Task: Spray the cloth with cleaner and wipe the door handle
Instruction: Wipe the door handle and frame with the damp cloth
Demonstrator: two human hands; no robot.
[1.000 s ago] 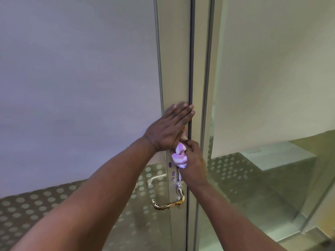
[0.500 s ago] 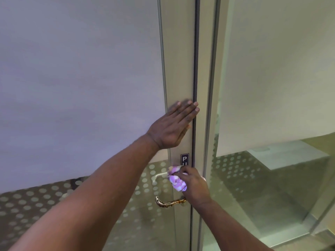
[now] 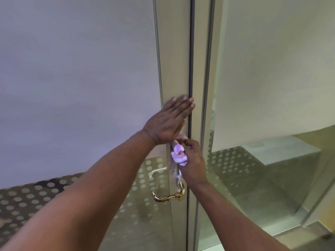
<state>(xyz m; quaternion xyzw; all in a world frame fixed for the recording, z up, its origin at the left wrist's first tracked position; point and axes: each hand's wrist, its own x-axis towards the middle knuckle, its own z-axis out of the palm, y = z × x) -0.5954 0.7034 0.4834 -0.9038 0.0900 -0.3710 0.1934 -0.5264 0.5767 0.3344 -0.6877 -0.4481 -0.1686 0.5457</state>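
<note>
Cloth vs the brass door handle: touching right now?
Apart. Head view: the cloth in the right hand sits on the door frame above the door handle, bare frame between.

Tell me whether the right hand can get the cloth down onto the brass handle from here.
Probably yes: the right hand holds the cloth just above the handle, with nothing between.

- cloth (image 3: pixel 178 154) in right hand (image 3: pixel 192 163): pink and white patches
- handle (image 3: pixel 169 195) below right hand: brassy gold
- glass (image 3: pixel 27 200) under left arm: pale dot pattern
- door frame (image 3: pixel 175 60) above left hand (image 3: pixel 168 122): beige
</note>
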